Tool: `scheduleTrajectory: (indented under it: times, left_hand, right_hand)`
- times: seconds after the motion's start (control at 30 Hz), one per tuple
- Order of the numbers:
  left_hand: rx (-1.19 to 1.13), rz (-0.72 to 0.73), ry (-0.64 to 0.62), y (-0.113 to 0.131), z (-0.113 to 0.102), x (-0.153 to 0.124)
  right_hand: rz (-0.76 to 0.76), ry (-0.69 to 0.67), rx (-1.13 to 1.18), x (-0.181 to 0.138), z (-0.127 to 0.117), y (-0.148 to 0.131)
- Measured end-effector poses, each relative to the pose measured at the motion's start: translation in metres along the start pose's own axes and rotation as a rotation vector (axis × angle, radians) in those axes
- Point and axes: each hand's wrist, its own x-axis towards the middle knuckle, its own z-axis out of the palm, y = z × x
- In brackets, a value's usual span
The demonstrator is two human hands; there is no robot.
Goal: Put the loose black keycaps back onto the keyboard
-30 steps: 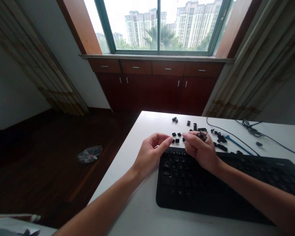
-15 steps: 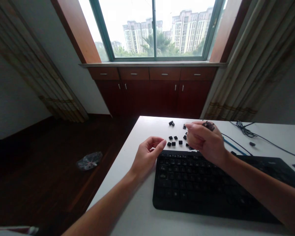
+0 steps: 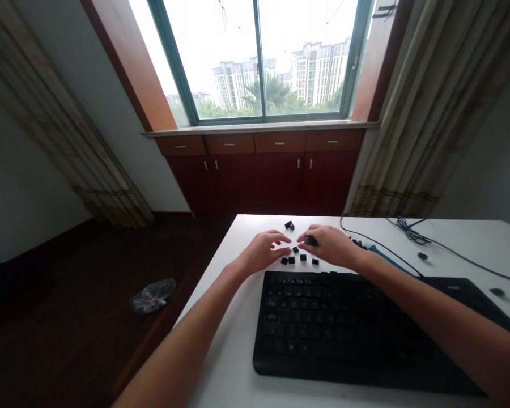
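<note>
Keycaps (image 3: 303, 257) now lie in reach: right hand (image 3: 329, 243), shifted left, curls round a dark piece (image 3: 310, 240); left hand (image 3: 262, 250), fingers parted, looks empty.

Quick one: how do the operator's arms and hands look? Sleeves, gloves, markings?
Left hand and right hand are both ungloved. No sleeves show on the left forearm or right forearm. No watch, bracelet, cable or marking visible; finger detail is too small to judge.

White table (image 3: 221, 351) bears black keyboard (image 3: 344, 334); beyond it, small black keycaps (image 3: 303, 257), blue strip (image 3: 391, 260), dark cable (image 3: 408, 229).
</note>
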Motion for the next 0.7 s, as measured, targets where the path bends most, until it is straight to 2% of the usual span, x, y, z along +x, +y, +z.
scheduleTrajectory:
  times: [0.17, 0.27, 0.37, 0.47, 0.53, 0.7]
  left_hand:
    - [-0.131, -0.101, 0.057, -0.007, 0.007, -0.004]
    - [-0.291, -0.181, 0.110, -0.003, 0.006, -0.009]
    - [-0.519, -0.258, 0.128, 0.008, 0.002, -0.012]
    - [-0.740, -0.320, 0.092, 0.022, -0.002, -0.014]
    - [-0.853, -0.346, 0.057, 0.030, -0.002, -0.014]
    - [-1.016, -0.380, 0.010, 0.040, 0.004, -0.015]
  right_hand:
    - [0.043, -0.096, -0.049, 0.019, 0.017, 0.001]
    - [0.075, -0.099, -0.023, 0.021, 0.019, 0.000]
    - [0.088, -0.066, 0.064, 0.015, 0.013, -0.003]
    - [0.093, -0.062, 0.187, 0.000, 0.001, -0.005]
    - [0.156, -0.088, 0.372, -0.013, -0.008, -0.008]
    - [0.369, -0.080, 1.075, -0.044, -0.026, -0.018]
